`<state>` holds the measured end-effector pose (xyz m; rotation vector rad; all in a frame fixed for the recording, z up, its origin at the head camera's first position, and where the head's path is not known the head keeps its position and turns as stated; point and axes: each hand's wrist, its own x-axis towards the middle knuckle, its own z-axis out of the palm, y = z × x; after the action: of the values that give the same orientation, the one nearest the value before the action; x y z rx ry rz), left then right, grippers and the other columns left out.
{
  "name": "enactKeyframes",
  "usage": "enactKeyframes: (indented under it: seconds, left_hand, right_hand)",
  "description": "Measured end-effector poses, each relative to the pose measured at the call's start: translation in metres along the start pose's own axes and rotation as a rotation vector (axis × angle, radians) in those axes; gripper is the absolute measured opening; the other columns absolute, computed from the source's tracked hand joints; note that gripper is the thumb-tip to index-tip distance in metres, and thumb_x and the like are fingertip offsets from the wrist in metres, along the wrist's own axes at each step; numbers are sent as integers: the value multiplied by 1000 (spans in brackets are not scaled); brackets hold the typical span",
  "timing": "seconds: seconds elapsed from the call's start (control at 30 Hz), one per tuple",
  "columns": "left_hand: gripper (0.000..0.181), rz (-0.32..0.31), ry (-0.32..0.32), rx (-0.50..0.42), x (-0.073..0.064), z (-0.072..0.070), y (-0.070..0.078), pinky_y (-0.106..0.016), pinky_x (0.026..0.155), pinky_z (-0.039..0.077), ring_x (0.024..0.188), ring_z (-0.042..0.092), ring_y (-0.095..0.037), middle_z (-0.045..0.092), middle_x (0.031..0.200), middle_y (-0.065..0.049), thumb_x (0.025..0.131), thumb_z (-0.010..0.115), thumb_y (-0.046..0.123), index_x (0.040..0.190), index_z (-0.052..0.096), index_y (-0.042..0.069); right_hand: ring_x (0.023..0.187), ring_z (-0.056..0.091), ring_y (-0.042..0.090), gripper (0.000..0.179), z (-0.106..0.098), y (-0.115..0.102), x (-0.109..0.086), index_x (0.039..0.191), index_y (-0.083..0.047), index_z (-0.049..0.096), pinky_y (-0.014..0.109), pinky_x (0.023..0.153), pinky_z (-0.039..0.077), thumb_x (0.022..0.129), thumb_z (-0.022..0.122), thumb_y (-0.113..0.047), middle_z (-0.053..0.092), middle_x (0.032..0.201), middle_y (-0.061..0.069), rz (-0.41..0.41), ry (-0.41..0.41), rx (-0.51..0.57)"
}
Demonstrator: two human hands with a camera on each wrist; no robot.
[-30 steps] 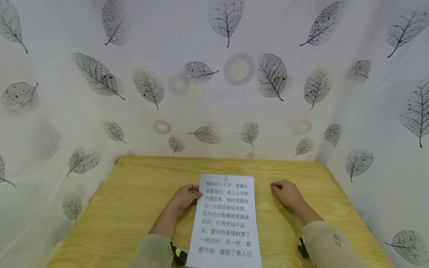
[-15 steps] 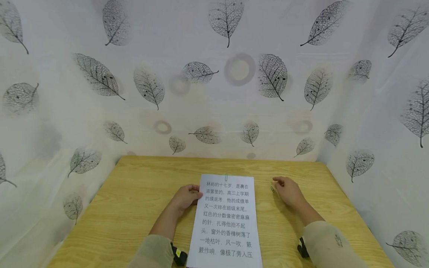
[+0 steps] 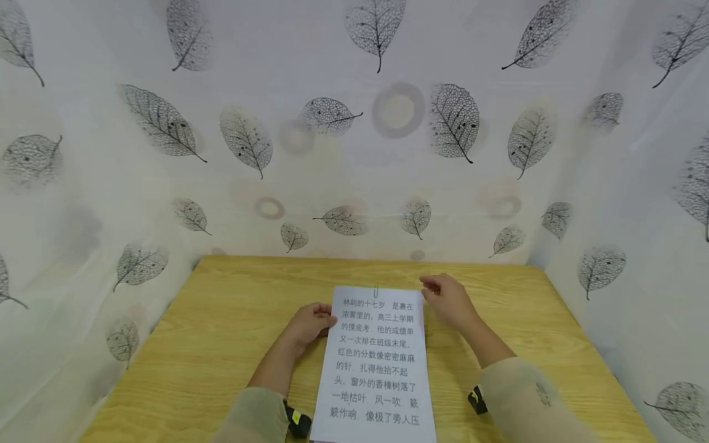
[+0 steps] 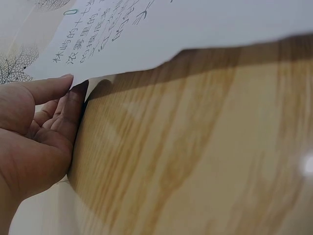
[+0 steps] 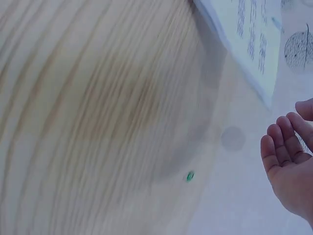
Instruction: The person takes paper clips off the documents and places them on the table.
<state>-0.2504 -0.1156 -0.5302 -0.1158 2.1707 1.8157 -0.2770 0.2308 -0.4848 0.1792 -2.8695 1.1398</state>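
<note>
A stack of printed white paper [image 3: 376, 369] lies upright in front of me, with a green paper clip [image 3: 375, 292] on its top edge. My left hand [image 3: 307, 324] pinches the stack's left edge; in the left wrist view the thumb [image 4: 56, 88] lies over the sheet and fingers are beneath. At the top right corner of the paper is my right hand [image 3: 450, 303], holding nothing, its fingers [image 5: 279, 142] loosely extended. A second green paper clip [image 5: 190, 176] lies on the table in the right wrist view, hidden behind the right hand in the head view.
The wood-grain table [image 3: 232, 307] extends on both sides of the paper. A white curtain [image 3: 354, 166] printed with dark leaves hangs behind it and along both sides. Black wrist straps [image 3: 296, 421] sit at the sleeves.
My right hand let go of the second paper clip, leaving it on the table, then moved left to the paper's top right corner. The left hand keeps its hold on the paper.
</note>
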Motion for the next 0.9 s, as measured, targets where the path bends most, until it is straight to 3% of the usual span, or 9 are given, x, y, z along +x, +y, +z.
enactKeyframes:
  seconds: [0.23,0.47,0.6,0.9]
  left_hand:
    - [36,-1,-3,3,0,-1,3,-36,95,63,108,75,-21,74,127,-19,104,71,10,137,64,-3]
    - [34,11,5,6,0,-1,1,-36,93,63,105,75,-21,75,123,-18,103,71,8,133,65,-4]
    - [33,14,4,4,0,0,0,-35,92,63,104,75,-21,75,122,-18,102,71,7,132,65,-4]
    - [32,18,3,0,-1,2,-1,-36,93,63,104,75,-20,76,121,-19,101,72,6,131,64,-5]
  right_hand:
    - [132,66,36,44,24,-29,4,145,-6,67,53,116,54,103,72,-17,69,140,14,-24,-18,-9]
    - [132,68,33,44,43,-51,8,142,-7,69,51,117,54,101,77,-19,71,139,11,-108,-43,-40]
    - [130,69,30,41,51,-56,10,139,-10,72,50,115,55,100,78,-19,73,136,8,-133,-38,-72]
    - [133,68,31,41,63,-55,11,137,-14,72,51,117,53,98,80,-18,74,139,9,-88,-57,-60]
